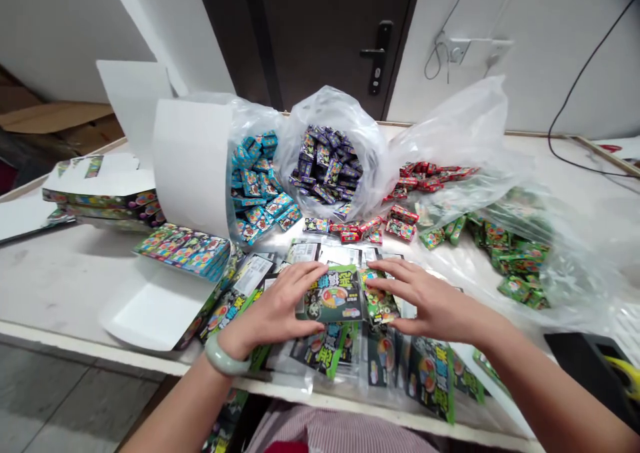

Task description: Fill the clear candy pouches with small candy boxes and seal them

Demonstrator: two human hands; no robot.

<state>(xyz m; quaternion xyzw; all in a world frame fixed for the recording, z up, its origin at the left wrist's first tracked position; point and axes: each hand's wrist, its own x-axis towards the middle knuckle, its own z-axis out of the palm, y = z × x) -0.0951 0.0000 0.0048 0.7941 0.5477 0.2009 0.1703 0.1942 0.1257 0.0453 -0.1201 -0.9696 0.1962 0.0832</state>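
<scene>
My left hand (280, 303), with a pale bangle at the wrist, grips a dark printed packet (334, 296) with a green edge. Its fingers lie along the top and the thumb along the bottom. Just to the right, my right hand (430, 299) curves its fingers and thumb round a smaller green-and-black packet (379, 297), partly hidden by those fingers. The two packets meet side by side. Under both hands, several more dark printed packets (430, 373) lie in a spread across clear plastic.
Behind stand clear bags of small blue packs (253, 183), purple packs (327, 163), red packs (425, 176) and green packs (520, 253). At left, an open white carton (155, 306) holds a row of colourful packs. A black-and-yellow object (595, 366) lies at right.
</scene>
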